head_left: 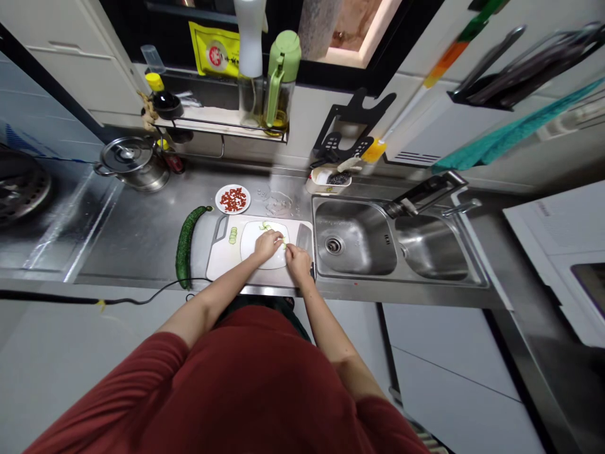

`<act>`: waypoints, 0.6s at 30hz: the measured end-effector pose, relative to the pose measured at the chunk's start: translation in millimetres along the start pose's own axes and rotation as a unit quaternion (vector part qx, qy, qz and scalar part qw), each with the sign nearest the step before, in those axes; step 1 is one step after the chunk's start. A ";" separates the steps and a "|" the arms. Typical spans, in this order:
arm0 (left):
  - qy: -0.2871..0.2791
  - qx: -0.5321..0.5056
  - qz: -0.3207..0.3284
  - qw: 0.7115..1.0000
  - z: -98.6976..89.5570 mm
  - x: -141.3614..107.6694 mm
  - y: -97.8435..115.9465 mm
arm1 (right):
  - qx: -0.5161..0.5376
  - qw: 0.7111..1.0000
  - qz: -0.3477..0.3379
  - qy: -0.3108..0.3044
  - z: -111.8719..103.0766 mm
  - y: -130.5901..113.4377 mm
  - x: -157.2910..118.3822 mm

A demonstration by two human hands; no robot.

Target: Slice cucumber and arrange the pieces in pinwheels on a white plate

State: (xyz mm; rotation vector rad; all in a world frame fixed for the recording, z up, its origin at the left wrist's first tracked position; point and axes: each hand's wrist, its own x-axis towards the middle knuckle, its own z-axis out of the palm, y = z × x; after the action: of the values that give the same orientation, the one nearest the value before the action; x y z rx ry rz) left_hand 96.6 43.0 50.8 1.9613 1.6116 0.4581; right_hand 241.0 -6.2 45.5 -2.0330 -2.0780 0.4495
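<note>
My left hand (268, 246) and my right hand (297, 260) meet over a white plate (253, 243), fingertips pinched around a small pale green piece (284, 242) between them. More green pieces (265, 226) lie near the plate's far edge. The plate rests on a white cutting board (220, 260), with a short row of cucumber slices (233, 235) to its left. A knife blade (304, 237) lies at the board's right end, its handle partly behind my right hand. Left of the board is a long, curved green cucumber (184, 246).
A round plate of chopped red pieces (233, 199) sits behind the board. A lidded steel pot (137, 165) stands back left. To the right is a double sink (354, 243). Bottles and a yellow packet (215, 50) occupy the wall rack (227, 123). A black cable (127, 301) runs along the counter's front.
</note>
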 end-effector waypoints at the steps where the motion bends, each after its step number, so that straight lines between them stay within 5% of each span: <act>1: -0.001 0.001 -0.001 1.000 0.6 0.2 0.4 | -0.003 1.000 -0.003 -0.005 0.3 -1.2 0.1; 18: -0.013 0.029 -0.007 0.999 2.2 -0.9 1.5 | -0.034 0.998 -0.005 -0.049 -4.8 -7.8 7.0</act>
State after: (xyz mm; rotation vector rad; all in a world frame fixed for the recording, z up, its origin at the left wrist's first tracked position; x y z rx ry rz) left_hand 98.9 41.5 50.0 1.9895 1.6387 0.3838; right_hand 235.2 1.0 52.3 -2.0765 -2.1885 0.4927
